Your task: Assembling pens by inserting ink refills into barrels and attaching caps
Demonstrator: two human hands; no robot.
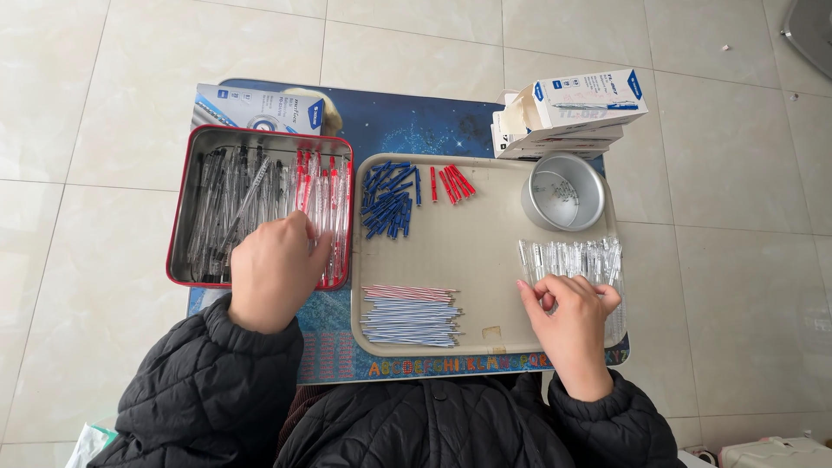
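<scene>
— While the left hand [276, 273] rests over the red tin [184, 208], what is it actually holding?
— I can't tell. Its fingers curl down among the assembled pens [234, 204] in the tin, but the back of the hand hides the fingertips — it may have one pinched or may only be touching them.
— And the right hand [572, 316]?
— It sits at the near end of the row of clear pen barrels [572, 258] on the right side of the beige tray [485, 251]. Thumb and forefinger are nearly closed on the end of one barrel, the other fingers loosely bent.
— How would you do this part well?
— I'd lift one barrel only, straight up, so the neighbours stay lined up. The refills [409, 312] lie in a neat stack at the tray's near edge and the blue caps [387, 201] and red caps [452, 183] at the far edge — all within reach. Best to keep clear of the metal bowl [562, 192] just behind the row.
</scene>
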